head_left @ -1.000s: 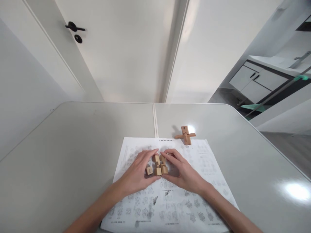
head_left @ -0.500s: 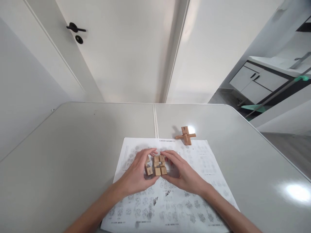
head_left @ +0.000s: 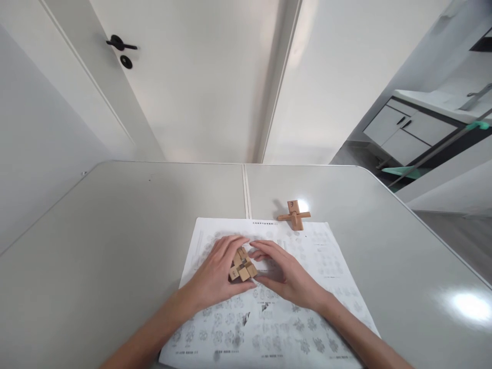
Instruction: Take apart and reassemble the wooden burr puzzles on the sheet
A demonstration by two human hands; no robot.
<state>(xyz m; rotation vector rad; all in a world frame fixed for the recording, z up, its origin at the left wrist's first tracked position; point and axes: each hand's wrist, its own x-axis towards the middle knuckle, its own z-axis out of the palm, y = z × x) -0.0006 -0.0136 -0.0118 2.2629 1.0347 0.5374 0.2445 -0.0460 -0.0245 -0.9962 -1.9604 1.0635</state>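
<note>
A small cluster of notched wooden puzzle blocks (head_left: 243,270) lies on a printed paper sheet (head_left: 226,343), tilted, with dark pencil-like marks on some faces. My left hand (head_left: 219,269) curls around its left side, fingers behind and thumb in front. Part of the cluster is hidden by those fingers. On the other side, my right hand (head_left: 286,269) is curved with thumb and fingers apart. Its fingertips come close to the blocks, with bare paper inside the curve; whether they touch, I cannot tell.
An assembled cross-shaped wooden puzzle (head_left: 294,215) stands at the sheet's top edge. The grey table (head_left: 96,246) has a seam down its middle. Beyond it are a white door with a black handle (head_left: 119,43) and, at right, a sink cabinet (head_left: 409,125).
The right-hand group of blocks has shifted left and turned against the piece by my left hand, closing the gap between them. My right hand has come off the blocks' right side.
</note>
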